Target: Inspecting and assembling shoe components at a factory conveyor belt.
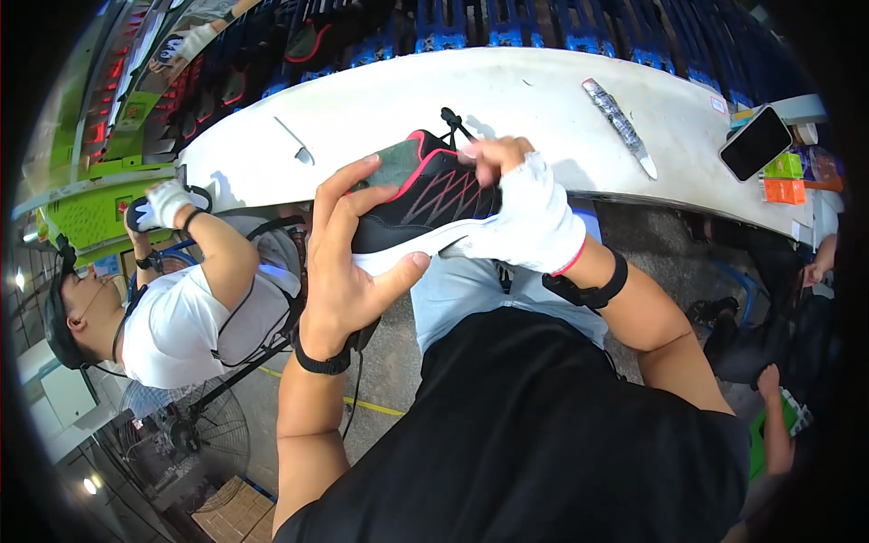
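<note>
shoe [425, 195]: held between both hands, in front of the table [380, 109] edge
left hand [348, 262]: fingers wrapped over the shoe's left end, thumb under the sole
right hand [525, 213]: laid on the shoe's right side, fingertips at the laces
knife [620, 122]: on the table, beyond the right fingertips
phone [756, 143]: on the table, right of the knife
co-worker [181, 308]: left of the left hand

A shoe factory floor: long white workbench [507, 100], racks of shoes [272, 54], green machine [86, 213], seated co-worker [181, 317].
</note>
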Motion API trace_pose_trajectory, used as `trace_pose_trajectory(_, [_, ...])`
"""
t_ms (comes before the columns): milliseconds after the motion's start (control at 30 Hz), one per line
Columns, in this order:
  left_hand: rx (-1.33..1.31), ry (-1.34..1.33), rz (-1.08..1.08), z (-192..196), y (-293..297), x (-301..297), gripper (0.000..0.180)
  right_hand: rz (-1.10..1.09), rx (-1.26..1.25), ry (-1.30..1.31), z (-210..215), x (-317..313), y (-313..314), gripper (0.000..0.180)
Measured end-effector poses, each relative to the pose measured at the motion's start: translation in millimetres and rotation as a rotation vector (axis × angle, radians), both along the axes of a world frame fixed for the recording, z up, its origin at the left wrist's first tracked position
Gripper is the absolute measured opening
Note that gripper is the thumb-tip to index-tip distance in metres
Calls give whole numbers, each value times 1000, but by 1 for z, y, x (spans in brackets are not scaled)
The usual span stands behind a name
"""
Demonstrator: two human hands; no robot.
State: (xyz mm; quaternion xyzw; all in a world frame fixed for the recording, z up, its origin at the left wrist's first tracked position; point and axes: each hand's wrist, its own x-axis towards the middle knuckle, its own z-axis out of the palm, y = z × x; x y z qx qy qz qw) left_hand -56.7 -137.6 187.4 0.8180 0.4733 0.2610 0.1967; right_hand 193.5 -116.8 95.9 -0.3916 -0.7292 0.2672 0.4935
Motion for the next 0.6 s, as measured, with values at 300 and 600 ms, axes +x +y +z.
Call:
trace_pose_trajectory(300, [100, 33, 33, -3, -26, 16, 63, 215, -271, -262, 7, 12, 13, 92])
trace_pose_trajectory(600, [-14, -781, 105, -1, -26, 59, 95, -93, -336, 737, -30, 51, -25, 56])
